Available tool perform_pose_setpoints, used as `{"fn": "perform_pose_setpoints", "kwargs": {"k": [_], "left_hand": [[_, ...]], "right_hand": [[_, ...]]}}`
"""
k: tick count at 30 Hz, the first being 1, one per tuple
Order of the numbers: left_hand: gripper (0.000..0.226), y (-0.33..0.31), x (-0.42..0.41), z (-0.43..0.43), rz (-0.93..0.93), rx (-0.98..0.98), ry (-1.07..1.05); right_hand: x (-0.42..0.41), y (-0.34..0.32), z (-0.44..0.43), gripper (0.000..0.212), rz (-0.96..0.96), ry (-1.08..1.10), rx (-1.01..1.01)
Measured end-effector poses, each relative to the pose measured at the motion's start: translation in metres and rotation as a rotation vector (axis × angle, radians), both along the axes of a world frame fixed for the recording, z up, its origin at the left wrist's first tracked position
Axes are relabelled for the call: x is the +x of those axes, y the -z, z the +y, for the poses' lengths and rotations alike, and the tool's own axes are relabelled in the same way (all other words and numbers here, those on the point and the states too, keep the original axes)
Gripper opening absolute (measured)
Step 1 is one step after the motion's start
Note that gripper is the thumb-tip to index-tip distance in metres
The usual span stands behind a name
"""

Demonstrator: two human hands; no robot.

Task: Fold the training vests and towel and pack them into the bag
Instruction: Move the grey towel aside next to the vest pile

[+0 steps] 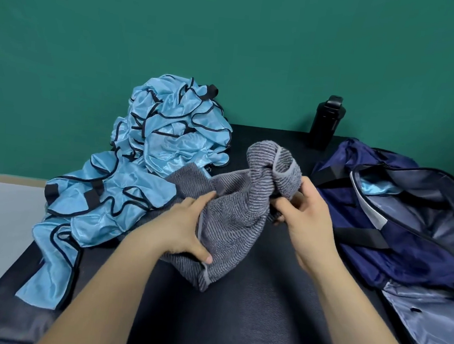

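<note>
Grey towel [233,213] bunched mid-table, blue vests [151,148] heaped left (unfolded), navy bag [396,236] open right.

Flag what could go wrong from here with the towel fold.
1. The towel is twisted and bunched between the left hand and right hand; folded like this, it would likely make a lumpy bundle.
2. Its far corner lies against the vest pile, part of which trails toward the table edge; spreading the towel may drag vests off.
3. The black bottle stands upright just behind; a shake-out could tip it.
</note>
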State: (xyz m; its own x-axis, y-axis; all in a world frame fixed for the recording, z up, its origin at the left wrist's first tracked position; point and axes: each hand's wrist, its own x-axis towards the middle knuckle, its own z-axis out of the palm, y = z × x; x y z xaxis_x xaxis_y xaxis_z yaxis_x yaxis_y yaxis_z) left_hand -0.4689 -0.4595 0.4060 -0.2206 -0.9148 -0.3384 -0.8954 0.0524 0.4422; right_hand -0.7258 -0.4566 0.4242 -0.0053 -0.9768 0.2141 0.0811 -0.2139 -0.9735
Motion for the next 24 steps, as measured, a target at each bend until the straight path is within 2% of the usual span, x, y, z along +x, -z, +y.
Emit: {"fn": "perform_pose_setpoints", "kwargs": {"k": [1, 2, 4, 5, 6, 8, 11, 13, 15, 17, 19, 21, 24], "left_hand": [[0.141, 0.003, -0.002, -0.002, -0.002, -0.017, -0.001], [0.117, 0.005, -0.004, -0.004, 0.017, -0.052, 0.0], [0.052, 0.006, -0.007, -0.008, 0.087, -0.173, -0.025], [0.031, 0.005, -0.009, -0.007, 0.155, -0.214, -0.05], [0.02, 0.003, -0.01, -0.006, 0.236, -0.234, -0.083], [0.019, -0.004, -0.016, -0.003, 0.465, -0.227, -0.193], [0.038, -0.014, -0.025, 0.002, 0.938, -0.099, -0.406], [0.045, -0.018, -0.031, 0.002, 1.144, -0.032, -0.497], [0.047, -0.019, -0.038, 0.001, 1.289, 0.017, -0.542], [0.045, -0.019, -0.047, 0.003, 1.399, 0.086, -0.52], [0.044, -0.018, -0.058, 0.006, 1.464, 0.153, -0.464], [0.044, -0.021, -0.063, 0.007, 1.439, 0.152, -0.413], [0.042, -0.025, -0.056, 0.004, 1.33, 0.091, -0.352]], "right_hand": [[0.0, 0.0, 0.0, 0.032, 0.034, 0.025, -0.018], [-0.001, 0.001, 0.0, 0.031, 0.066, 0.058, -0.037], [-0.002, 0.002, 0.0, 0.028, 0.14, 0.14, -0.071], [-0.003, 0.003, 0.001, 0.028, 0.201, 0.184, -0.088], [-0.004, 0.004, 0.001, 0.028, 0.279, 0.225, -0.109], [-0.006, 0.007, 0.001, 0.027, 0.481, 0.292, -0.162], [0.0, 0.014, 0.001, 0.031, 0.698, 0.224, -0.221], [0.008, 0.019, 0.004, 0.043, 0.676, 0.082, -0.173], [0.013, 0.024, 0.008, 0.066, 0.614, -0.016, -0.113], [0.015, 0.029, 0.007, 0.09, 0.629, -0.027, -0.105], [0.016, 0.031, 0.004, 0.103, 0.655, 0.044, -0.112], [0.016, 0.031, -0.001, 0.101, 0.648, 0.138, -0.115], [0.012, 0.026, -0.017, 0.08, 0.676, 0.174, -0.114]]}}
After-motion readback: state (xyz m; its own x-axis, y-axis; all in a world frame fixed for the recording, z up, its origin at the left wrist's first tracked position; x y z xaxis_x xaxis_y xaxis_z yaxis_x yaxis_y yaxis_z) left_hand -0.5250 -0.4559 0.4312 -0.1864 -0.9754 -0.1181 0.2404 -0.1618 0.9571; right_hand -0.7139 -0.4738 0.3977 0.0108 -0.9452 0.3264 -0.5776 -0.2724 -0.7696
